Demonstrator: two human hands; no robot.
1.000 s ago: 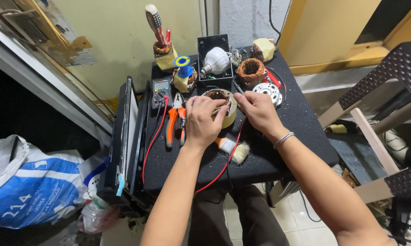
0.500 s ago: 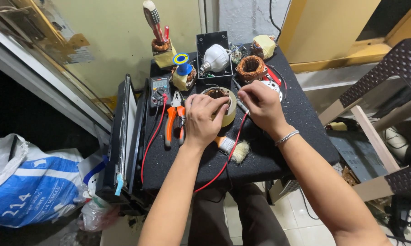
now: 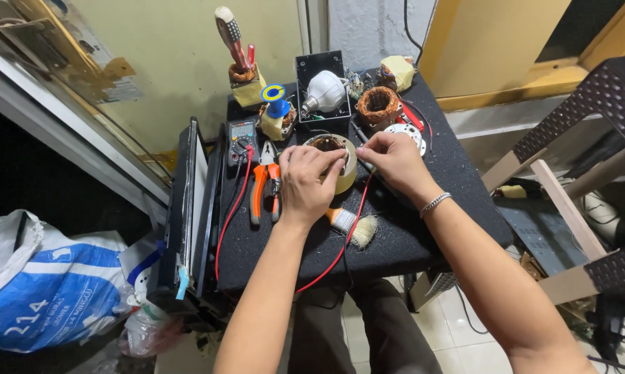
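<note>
Mid-winding work: left hand [image 3: 305,181] has a closed grip on the coil [image 3: 332,161], right hand [image 3: 390,154] pinches something thin beside it. Next needs steady fingers.

Both hands [image 3: 309,181] on taped coil [image 3: 334,158]

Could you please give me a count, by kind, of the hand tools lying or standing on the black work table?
Pliers: 1
Brush: 1
Screwdrivers: 2, one large and one small red one, standing in a holder
Multimeter: 1
Total: 5
</note>
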